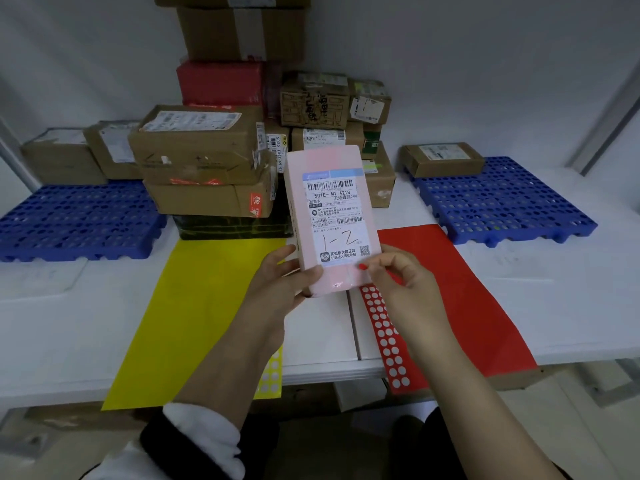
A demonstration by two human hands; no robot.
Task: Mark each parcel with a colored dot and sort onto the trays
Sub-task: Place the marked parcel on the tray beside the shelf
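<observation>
My left hand (pixel 280 282) grips the lower end of a pink parcel (pixel 329 216) and holds it upright above the table, its white label marked "1-2" facing me. My right hand (pixel 398 278) pinches a red dot (pixel 362 266) against the parcel's lower right corner. Under that hand lies a red strip of dot stickers (pixel 388 337). A yellow dot strip (pixel 272 372) peeks out below my left forearm. A blue tray (pixel 69 220) sits on the left and another blue tray (pixel 502 199) on the right.
A yellow sheet (pixel 194 306) and a red sheet (pixel 460 292) lie on the white table. Several brown boxes and a red box (pixel 221 83) are stacked behind them. Cardboard boxes (pixel 79 154) stand at the left tray's back, and a flat box (pixel 441 159) is on the right tray.
</observation>
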